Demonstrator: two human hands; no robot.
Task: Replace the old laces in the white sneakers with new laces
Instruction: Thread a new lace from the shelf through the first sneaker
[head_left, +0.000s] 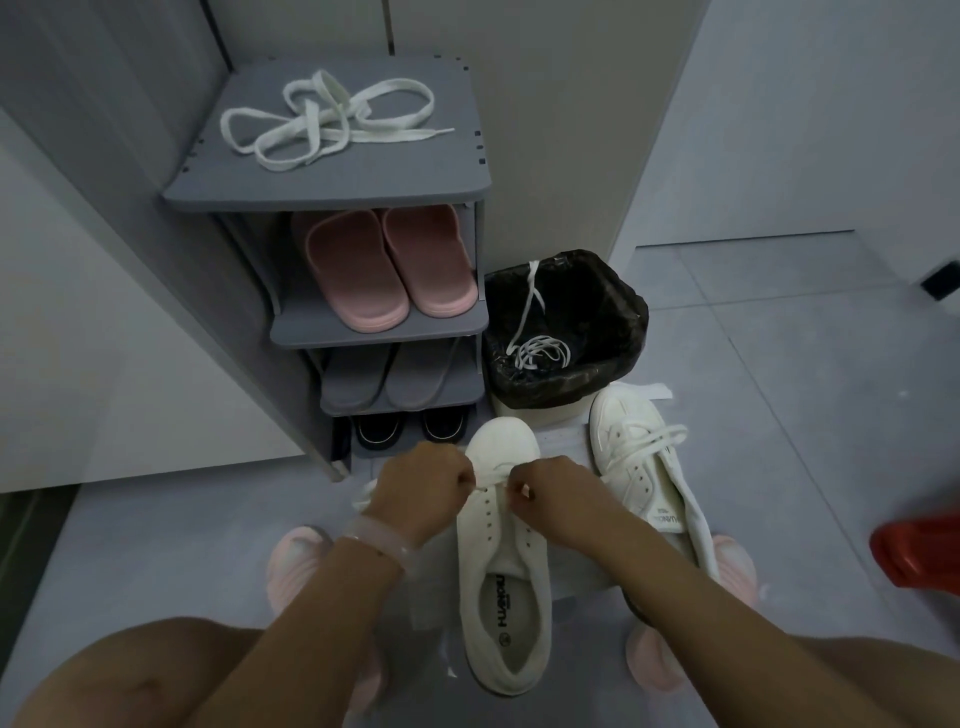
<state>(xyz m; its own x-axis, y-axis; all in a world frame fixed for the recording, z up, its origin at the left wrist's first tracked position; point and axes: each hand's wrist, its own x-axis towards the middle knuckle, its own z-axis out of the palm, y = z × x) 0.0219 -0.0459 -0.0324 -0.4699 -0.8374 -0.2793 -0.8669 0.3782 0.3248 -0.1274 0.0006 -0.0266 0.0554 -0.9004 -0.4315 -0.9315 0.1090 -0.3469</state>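
**Lacing status: first sneaker barely started, second still half-laced**

Near sneaker (503, 561) sits on the floor between the knees, toe pointing at the shoe rack (332, 182). Left hand (421, 499) and right hand (550, 499) are both over its lowest eyelets, fingers curled tight, each pinching a piece of the white lace (491, 482) stretched between them. The eyelets above that row look empty, so my read is the lace is only through the bottom row.

Second sneaker (644, 467) lies just to the right, beside the bin (566, 332). It carries a loose lace across the front only; can't tell if that one is old or new.

One thin lace (535, 332) is in the bin, probably an old one. A tangle of wide laces (327, 122) is on the rack top, well apart from the hands, probably spare new stock.

Left: thread remaining rows on near sneaker, then sort out the second.
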